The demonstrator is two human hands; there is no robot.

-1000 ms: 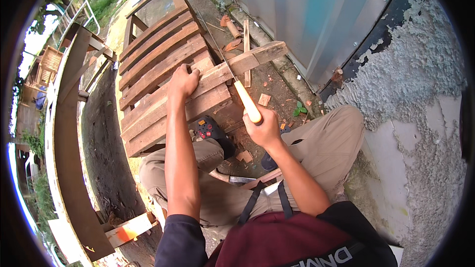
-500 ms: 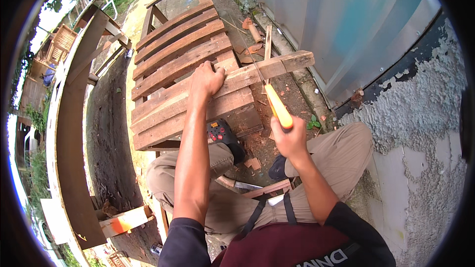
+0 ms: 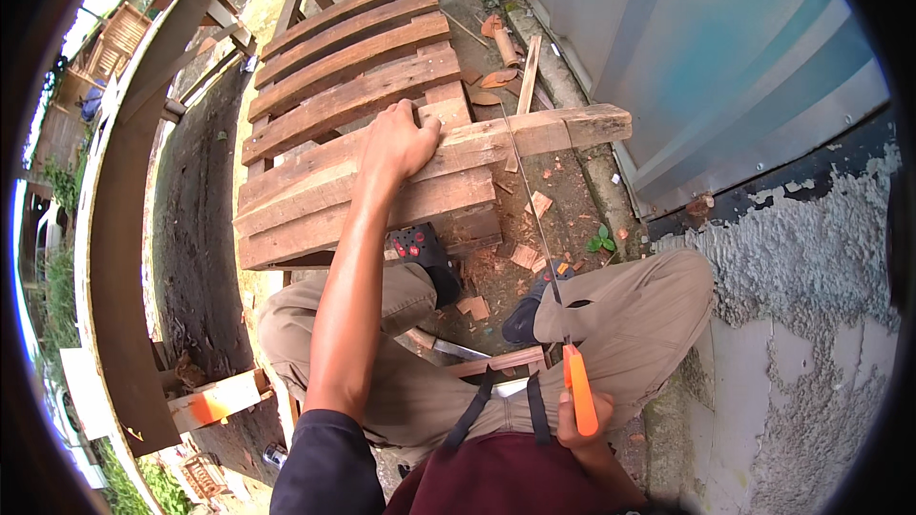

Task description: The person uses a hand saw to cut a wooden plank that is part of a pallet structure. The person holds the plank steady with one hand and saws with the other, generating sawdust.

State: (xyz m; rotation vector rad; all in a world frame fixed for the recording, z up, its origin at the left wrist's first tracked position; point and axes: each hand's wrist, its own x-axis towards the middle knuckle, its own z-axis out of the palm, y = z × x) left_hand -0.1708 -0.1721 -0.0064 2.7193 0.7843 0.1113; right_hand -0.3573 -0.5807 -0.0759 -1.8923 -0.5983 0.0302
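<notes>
My right hand is closed around the orange handle of a handsaw, low down by my lap. The long thin blade runs up and away from me and crosses a wooden plank near its far tip. This plank lies across a slatted wooden frame, its right end sticking out past the frame. My left hand presses on the plank to the left of the blade, fingers curled over its far edge. Another board lies along the near side of the plank.
A corrugated metal sheet and a rough, peeling wall stand on the right. Wood chips and dry leaves litter the ground. A large wooden structure stands at left. My shod feet are under the plank's near side.
My right hand has drawn the saw back toward my lap, so more of its blade shows on the near side of the plank. My left hand stays on the plank.
</notes>
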